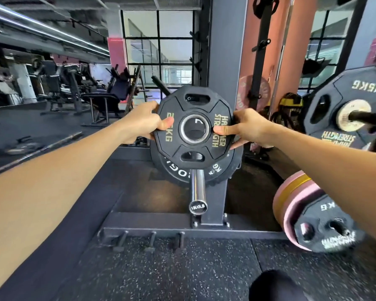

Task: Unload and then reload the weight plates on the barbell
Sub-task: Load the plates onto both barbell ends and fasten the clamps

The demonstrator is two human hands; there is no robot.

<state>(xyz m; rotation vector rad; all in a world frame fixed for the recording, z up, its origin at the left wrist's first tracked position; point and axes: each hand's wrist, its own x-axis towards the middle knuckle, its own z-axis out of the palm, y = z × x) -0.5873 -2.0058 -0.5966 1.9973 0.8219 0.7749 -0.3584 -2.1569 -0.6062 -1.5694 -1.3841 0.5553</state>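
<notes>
Head view, frame centre: left hand [142, 122] and right hand [246, 129] clasp opposite edges of a small black plate [194, 127], held upright. Barbell sleeve [197, 190] below it, bigger plate [176, 170] loaded behind.

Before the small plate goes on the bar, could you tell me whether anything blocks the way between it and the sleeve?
Nothing visible does. Both hands, left hand and right hand, hold the small plate above the bare barbell sleeve. The sleeve is free up to the big plate already loaded.
</notes>
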